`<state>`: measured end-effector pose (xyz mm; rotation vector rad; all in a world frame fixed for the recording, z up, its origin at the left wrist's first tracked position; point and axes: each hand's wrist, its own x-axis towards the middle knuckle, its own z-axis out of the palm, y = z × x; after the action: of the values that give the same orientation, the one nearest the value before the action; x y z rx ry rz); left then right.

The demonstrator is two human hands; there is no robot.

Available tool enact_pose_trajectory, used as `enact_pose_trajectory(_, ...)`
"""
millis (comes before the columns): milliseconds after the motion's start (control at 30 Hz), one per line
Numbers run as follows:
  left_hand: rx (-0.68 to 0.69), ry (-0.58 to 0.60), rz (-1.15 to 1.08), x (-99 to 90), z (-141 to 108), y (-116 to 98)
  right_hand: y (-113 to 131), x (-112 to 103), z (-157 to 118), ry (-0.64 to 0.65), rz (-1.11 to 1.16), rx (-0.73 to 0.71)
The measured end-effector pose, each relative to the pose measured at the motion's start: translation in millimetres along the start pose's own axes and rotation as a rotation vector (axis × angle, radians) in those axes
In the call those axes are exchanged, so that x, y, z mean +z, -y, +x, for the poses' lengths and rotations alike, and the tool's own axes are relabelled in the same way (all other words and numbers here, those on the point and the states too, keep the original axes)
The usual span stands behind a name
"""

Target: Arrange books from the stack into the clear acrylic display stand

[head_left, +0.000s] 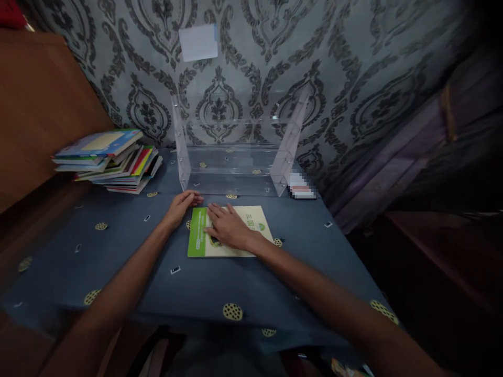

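A thin book (257, 215) with a pale cream cover, a green strip on its left side and green characters lies flat on the table. My right hand (228, 226) rests on the cover, palm down with the fingers spread, hiding part of the cover picture. Just off the book's upper left corner is my left hand (183, 206), its fingers loosely bent and pointing right, with nothing seen in them. Behind both hands stands a clear plastic rack (278, 167) with see-through side panels and shelves.
A stack of books (118, 162) sits at the back left, beside a brown wooden panel (43, 104). Right of the rack lies a blurred-out item (302, 186). A patterned blue cloth (129, 251) covers the table. A dark curtain (412, 141) hangs at right.
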<state>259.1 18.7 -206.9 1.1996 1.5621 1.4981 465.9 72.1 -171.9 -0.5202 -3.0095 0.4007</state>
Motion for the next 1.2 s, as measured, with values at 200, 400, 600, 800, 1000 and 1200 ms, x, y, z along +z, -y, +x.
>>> enact_pose_trajectory(200,-0.041,-0.033,-0.213,-1.0,1.5,0.0,21.4,4.4,23.7,-0.013,-0.009,-0.063)
enact_pose_trajectory(400,-0.023,0.057,-0.088,-0.3,-1.3,-0.4,15.9,7.2,10.2,-0.041,-0.022,-0.118)
enact_pose_trajectory(600,0.077,0.092,0.152,4.9,-5.7,-2.0,27.1,3.0,-25.7,-0.002,0.028,-0.221)
enact_pose_trajectory(800,0.254,0.101,0.405,14.9,-13.9,-9.0,26.5,-1.5,-62.8,-0.002,0.088,-0.313)
enact_pose_trajectory(1000,0.446,0.133,0.72,23.9,-22.4,-15.5,12.7,0.1,-80.7,-0.033,0.12,-0.215)
enact_pose_trajectory(1200,0.48,0.172,0.806,24.3,-22.1,-19.5,-29.5,-2.7,-90.2,-0.08,0.104,0.015)
